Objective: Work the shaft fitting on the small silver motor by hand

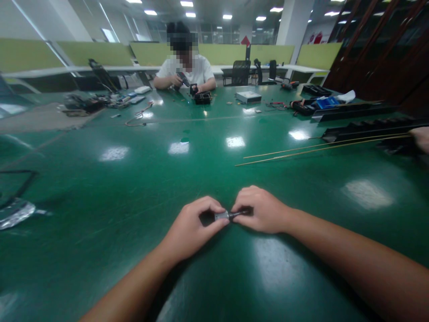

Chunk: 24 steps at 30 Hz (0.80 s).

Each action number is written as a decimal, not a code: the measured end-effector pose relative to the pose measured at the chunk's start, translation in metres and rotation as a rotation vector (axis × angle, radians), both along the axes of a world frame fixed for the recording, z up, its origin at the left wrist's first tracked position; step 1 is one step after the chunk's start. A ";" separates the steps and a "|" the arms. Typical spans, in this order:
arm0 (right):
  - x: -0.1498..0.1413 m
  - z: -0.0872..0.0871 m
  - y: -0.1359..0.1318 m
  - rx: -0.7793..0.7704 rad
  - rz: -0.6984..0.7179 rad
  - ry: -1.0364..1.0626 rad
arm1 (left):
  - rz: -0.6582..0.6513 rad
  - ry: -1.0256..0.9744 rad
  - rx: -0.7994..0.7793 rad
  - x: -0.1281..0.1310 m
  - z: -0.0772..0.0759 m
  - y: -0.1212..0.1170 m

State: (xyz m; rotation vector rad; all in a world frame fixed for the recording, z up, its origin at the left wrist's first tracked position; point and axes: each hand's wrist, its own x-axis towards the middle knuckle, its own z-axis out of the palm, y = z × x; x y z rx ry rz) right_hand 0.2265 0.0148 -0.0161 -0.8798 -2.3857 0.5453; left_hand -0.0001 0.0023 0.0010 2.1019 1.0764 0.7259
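Observation:
Low over the green table, my left hand (194, 226) pinches a small silver cylinder (221, 216) between thumb and fingers. A thin dark rod-like part (238, 214) runs from the cylinder's right end into my right hand (259, 210), whose fingers are closed on it. The two parts line up end to end and look joined, though I cannot tell what kind of piece they form. My fingertips hide some of both ends.
Thin brass-coloured rods (278, 156) extend from another person's hand (420, 137) at the right edge. Across the table (134, 188), a person in a white shirt (186, 74) handles a black device (203, 97). A silver box (248, 96) and scattered electronic parts lie there.

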 end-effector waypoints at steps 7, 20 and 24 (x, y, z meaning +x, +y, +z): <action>0.002 0.002 -0.001 -0.014 -0.005 0.016 | -0.001 0.001 0.002 -0.001 -0.002 -0.001; 0.005 0.006 0.000 -0.041 -0.032 0.000 | 0.002 0.001 0.009 -0.001 0.000 -0.002; 0.006 0.007 0.001 -0.040 -0.025 -0.004 | 0.005 -0.001 0.011 -0.002 0.001 -0.002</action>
